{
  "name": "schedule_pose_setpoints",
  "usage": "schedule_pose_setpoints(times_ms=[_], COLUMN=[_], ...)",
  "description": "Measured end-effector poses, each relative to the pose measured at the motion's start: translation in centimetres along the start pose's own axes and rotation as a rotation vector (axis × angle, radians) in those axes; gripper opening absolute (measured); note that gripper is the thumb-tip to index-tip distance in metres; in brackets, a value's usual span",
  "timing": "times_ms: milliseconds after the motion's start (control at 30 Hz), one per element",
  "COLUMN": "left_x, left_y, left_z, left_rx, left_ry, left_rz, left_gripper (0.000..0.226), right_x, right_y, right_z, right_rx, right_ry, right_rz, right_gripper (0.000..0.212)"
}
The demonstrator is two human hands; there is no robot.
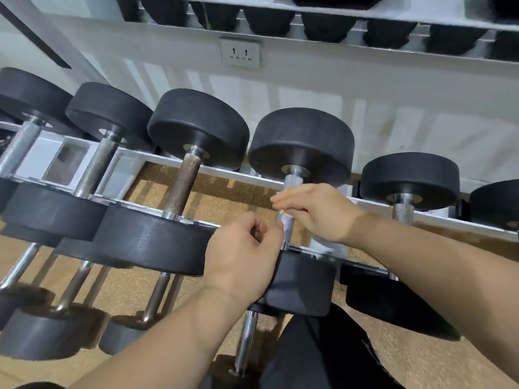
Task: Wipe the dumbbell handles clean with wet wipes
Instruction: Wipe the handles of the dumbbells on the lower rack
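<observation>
Under right hand [317, 211], perhaps a wipe [280, 213]

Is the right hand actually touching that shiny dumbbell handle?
Touching. The head view shows the right hand laid across the dumbbell handle, its fingers covering the bar and holding a white wipe against it.

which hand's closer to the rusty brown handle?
Left. The left hand sits beside the lower end of the rusty handle; right hand is farther right, gripping the next handle.

Black dumbbells [198, 127] line a white, probably metal rack [238, 175].
</observation>
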State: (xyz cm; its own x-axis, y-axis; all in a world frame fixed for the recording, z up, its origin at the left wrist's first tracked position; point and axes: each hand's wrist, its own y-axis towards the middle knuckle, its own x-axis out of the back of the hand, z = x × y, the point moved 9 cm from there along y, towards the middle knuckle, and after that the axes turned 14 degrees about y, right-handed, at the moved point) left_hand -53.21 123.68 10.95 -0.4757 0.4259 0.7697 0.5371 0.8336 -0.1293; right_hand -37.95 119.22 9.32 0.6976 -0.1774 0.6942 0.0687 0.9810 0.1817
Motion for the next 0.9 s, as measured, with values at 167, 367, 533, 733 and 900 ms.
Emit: schedule_pose_setpoints(times_ms=[167,367,533,733,900], left_x=[0.1,0.5,0.3,0.3,4.3], left_y=[-0.1,-0.3,-0.2,-0.2,-1.1], left_z=[0.0,-0.2,0.0,0.4,0.8], left_rx=[0.010,-0.036,-0.030,-0.084,-0.421], left_ry=[-0.002,-0.030,-0.061,-0.228,-0.183], left_rz=[-0.019,-0.048,-0.005,0.096,0.070], left_gripper=[0.031,0.032,0.037,0.020,0.009], right_x=[1.1,-1.4,1.5,-2.4,-1.4], right_y=[0.6,-0.9,0.4,-0.5,1.7], right_z=[-0.7,1.7,0.3,2.1,3.8], right_rx=[-0.001,0.001,-0.117,-0.330,-0.491], right_ry=[0.057,0.082,-0.039,0.092,0.084], right_rz=[-0.023,0.089,-0.167,0.142,0.052], right_gripper=[0.020,0.029,0.019,0.027,0.017])
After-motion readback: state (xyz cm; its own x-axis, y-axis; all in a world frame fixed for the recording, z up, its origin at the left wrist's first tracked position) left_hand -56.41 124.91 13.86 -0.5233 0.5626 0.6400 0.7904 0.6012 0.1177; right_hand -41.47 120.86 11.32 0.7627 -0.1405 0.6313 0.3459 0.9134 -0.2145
